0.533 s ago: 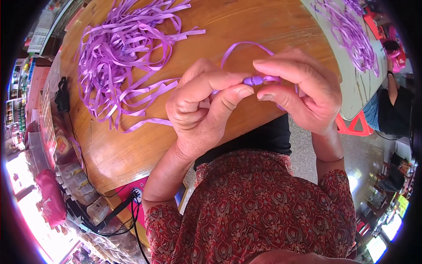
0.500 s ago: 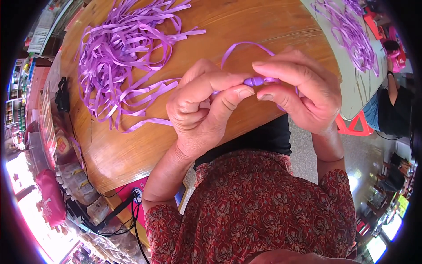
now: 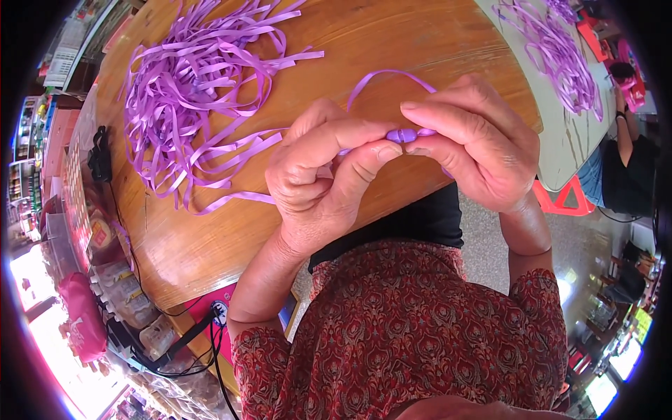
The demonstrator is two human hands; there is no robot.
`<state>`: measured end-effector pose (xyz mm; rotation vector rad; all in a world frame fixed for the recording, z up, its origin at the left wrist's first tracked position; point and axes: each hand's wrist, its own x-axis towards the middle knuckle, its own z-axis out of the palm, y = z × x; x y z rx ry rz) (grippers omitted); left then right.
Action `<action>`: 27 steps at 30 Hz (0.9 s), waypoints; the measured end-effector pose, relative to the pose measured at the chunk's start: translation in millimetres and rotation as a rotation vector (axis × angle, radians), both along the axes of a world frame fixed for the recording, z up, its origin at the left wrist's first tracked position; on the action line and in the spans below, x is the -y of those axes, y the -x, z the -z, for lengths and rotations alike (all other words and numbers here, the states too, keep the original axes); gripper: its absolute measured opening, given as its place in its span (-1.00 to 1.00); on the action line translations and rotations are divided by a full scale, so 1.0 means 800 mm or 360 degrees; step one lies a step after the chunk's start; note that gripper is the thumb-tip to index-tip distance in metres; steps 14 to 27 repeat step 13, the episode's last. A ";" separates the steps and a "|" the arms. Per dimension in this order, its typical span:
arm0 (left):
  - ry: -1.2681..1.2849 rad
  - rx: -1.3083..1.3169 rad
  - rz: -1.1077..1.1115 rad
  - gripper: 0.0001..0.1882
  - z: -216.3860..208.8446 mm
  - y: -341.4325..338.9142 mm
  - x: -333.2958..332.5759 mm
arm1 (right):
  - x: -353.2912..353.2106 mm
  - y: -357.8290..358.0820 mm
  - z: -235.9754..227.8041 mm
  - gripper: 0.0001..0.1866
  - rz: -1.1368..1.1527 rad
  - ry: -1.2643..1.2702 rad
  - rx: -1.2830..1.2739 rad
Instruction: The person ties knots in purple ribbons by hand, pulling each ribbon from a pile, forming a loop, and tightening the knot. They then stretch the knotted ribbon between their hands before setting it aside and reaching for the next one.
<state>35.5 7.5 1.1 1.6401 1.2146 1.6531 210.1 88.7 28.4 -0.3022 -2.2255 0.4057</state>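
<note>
A small purple barrel-shaped plastic clasp [image 3: 402, 136] is held between my hands, above the near part of the wooden table. My left hand [image 3: 315, 171] pinches the clasp's left end between thumb and forefinger, its other fingers curled in. From the other side, the thumb and fingers of my right hand [image 3: 479, 143] close on the clasp's right end, where a purple ribbon [image 3: 385, 72] joins it. That ribbon arches up behind my hands, and part of it is hidden by my fingers. Left of my hands lies a large tangled heap of purple ribbons [image 3: 189, 98], some strands trailing toward my left wrist.
The wooden table [image 3: 175, 245] curves round in front of me. On a pale table [image 3: 560, 157] at the right lies another bundle of purple ribbons [image 3: 567, 70]. A red stool [image 3: 563, 199] and a seated person [image 3: 625, 164] are beyond it. A black cable [image 3: 126, 231] runs down the left edge.
My right hand has come slightly left, its fingertips now closer to the clasp. The left hand has barely moved and keeps its pinch.
</note>
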 end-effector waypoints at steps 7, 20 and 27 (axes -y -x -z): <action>0.0014 -0.0020 0.0039 -0.81 0.001 0.000 -0.003 | -0.003 0.000 0.001 -0.67 -0.0019 -0.0031 -0.0010; -0.0049 -0.0022 0.0045 -0.78 0.002 -0.001 -0.005 | -0.002 0.000 -0.001 -0.69 -0.0045 -0.0041 -0.0006; -0.0049 -0.0022 0.0045 -0.78 0.002 -0.001 -0.005 | -0.002 0.000 -0.001 -0.69 -0.0045 -0.0041 -0.0006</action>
